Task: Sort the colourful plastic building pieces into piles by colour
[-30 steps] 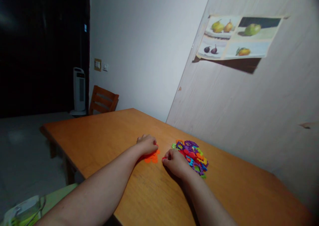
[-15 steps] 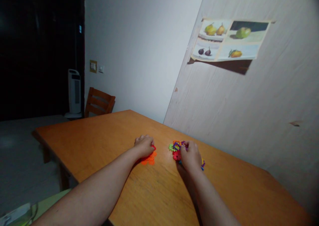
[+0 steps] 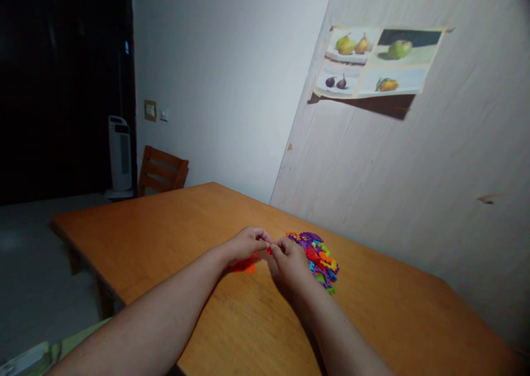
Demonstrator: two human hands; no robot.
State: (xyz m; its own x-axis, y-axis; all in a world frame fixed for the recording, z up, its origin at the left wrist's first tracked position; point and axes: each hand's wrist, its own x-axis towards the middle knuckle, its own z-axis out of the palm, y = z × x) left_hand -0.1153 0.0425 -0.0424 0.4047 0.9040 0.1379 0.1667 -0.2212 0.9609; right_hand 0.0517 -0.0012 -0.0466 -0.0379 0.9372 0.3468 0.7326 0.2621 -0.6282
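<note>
My left hand (image 3: 245, 244) rests on the wooden table (image 3: 174, 238), fingers curled over a joined cluster of orange and red plastic pieces (image 3: 245, 264). My right hand (image 3: 287, 259) has come beside it, its fingers pinched on a small red piece (image 3: 269, 250) that meets the left fingertips. Just right of my right hand lies a heap of colourful interlocking plastic pieces (image 3: 321, 257), purple, red, green, blue and orange.
The table runs along a pale wood-grain wall (image 3: 393, 166) carrying a fruit poster (image 3: 372, 61). A wooden chair (image 3: 161, 170) stands at the table's far end, with a white tower heater (image 3: 120, 152) beyond it. Something pale green lies at the bottom left (image 3: 53, 351).
My right hand went from beside the left hand onto the heap, then came back left with a red piece to meet the left fingers. The left hand stayed on the orange cluster.
</note>
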